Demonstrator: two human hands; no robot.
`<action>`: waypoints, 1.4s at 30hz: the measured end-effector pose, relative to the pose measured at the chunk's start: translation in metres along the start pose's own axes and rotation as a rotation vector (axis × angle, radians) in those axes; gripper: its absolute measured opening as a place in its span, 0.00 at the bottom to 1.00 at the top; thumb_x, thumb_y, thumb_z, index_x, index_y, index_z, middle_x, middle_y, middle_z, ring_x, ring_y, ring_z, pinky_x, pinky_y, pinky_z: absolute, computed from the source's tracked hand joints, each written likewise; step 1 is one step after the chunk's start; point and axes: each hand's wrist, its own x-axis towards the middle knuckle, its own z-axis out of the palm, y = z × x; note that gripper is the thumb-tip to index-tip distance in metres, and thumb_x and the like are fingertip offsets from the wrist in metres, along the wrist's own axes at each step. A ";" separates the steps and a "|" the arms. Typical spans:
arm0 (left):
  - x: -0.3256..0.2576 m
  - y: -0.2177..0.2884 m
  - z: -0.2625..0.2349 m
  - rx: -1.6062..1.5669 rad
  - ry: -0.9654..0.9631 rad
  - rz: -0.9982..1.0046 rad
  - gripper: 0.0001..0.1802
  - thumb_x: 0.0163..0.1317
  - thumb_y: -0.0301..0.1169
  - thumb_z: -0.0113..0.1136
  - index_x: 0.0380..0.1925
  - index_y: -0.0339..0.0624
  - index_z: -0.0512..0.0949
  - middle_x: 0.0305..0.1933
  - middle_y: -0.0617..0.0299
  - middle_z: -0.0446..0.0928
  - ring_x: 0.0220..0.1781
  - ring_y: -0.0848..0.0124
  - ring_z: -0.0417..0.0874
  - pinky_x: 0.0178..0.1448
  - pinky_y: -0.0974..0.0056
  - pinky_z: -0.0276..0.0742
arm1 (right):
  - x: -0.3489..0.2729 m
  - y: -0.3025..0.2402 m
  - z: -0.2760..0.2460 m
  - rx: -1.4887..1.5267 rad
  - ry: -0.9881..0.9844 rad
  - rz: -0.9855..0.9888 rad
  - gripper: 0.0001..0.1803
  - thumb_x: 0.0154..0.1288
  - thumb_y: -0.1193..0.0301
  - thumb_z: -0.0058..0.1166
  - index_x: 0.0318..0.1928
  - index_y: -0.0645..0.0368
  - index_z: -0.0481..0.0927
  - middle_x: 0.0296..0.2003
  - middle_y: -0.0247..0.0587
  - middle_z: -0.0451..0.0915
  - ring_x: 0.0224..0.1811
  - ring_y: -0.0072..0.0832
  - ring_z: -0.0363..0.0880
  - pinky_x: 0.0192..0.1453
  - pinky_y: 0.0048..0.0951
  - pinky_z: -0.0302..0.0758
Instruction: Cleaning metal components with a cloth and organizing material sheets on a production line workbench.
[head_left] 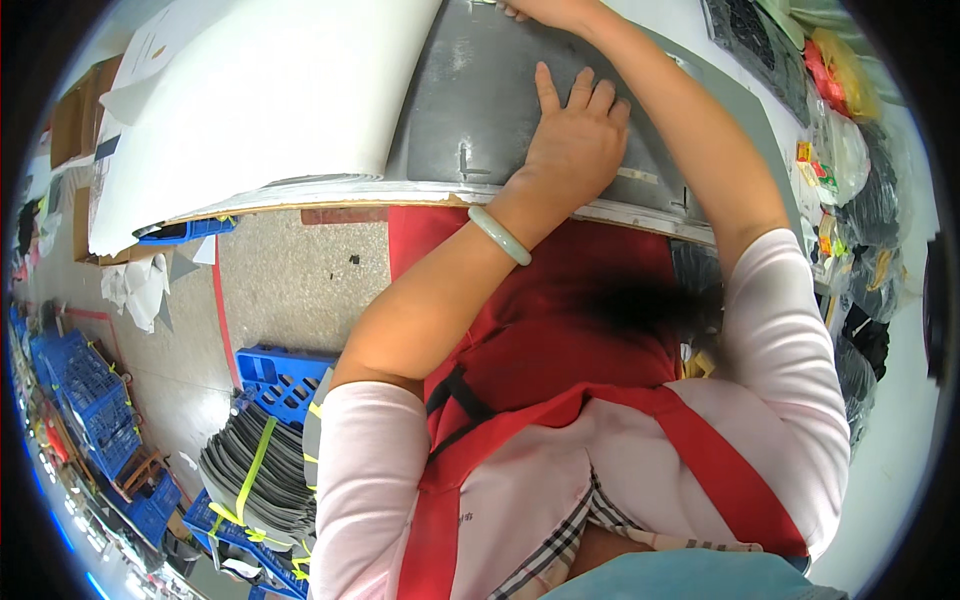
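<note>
A dark grey sheet [465,95] lies on the table, with small L-shaped marks near its front edge. My left hand [580,135] rests flat on this sheet, fingers spread, a pale green bangle [499,236] around the wrist. Reaching past it on the right, my right hand [548,10] is at the top edge of the view, partly cut off. Its visible fingers are curled together near the sheet's far part; what they pinch is too small to make out. Left of the grey sheet, a large white sheet [270,90] covers the table and curves up along its edge.
The table's front edge [430,192] runs close to my red apron [540,330]. Below left stand a blue plastic crate [285,375] and a stack of dark sheets [255,465] tied with yellow-green straps. Plastic bags [840,150] and small boxes line the right side.
</note>
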 end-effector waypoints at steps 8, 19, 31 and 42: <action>0.000 -0.002 0.001 -0.042 0.002 0.029 0.22 0.73 0.39 0.54 0.60 0.38 0.78 0.66 0.52 0.72 0.75 0.50 0.67 0.74 0.17 0.46 | 0.009 -0.001 0.020 0.435 -0.055 0.223 0.05 0.65 0.76 0.57 0.35 0.67 0.79 0.24 0.44 0.83 0.22 0.28 0.82 0.25 0.29 0.81; -0.007 -0.003 0.031 -0.034 0.027 0.007 0.20 0.67 0.42 0.58 0.54 0.45 0.81 0.63 0.49 0.77 0.72 0.49 0.72 0.70 0.28 0.63 | -0.113 -0.101 -0.014 0.599 -0.420 0.293 0.07 0.65 0.72 0.56 0.33 0.64 0.79 0.23 0.40 0.82 0.20 0.23 0.79 0.23 0.25 0.75; -0.009 -0.006 0.040 -0.007 0.207 0.038 0.25 0.68 0.46 0.53 0.59 0.42 0.77 0.66 0.49 0.75 0.74 0.46 0.71 0.69 0.13 0.49 | -0.139 -0.150 -0.011 -0.342 -0.269 0.246 0.14 0.58 0.52 0.59 0.38 0.44 0.85 0.46 0.48 0.86 0.60 0.69 0.73 0.67 0.71 0.60; -0.016 0.005 0.006 0.145 0.149 0.063 0.23 0.72 0.43 0.49 0.59 0.44 0.78 0.69 0.50 0.74 0.75 0.50 0.70 0.75 0.23 0.54 | -0.169 -0.131 -0.003 -0.260 -0.038 0.053 0.15 0.65 0.50 0.60 0.42 0.43 0.88 0.49 0.45 0.87 0.60 0.63 0.76 0.62 0.66 0.65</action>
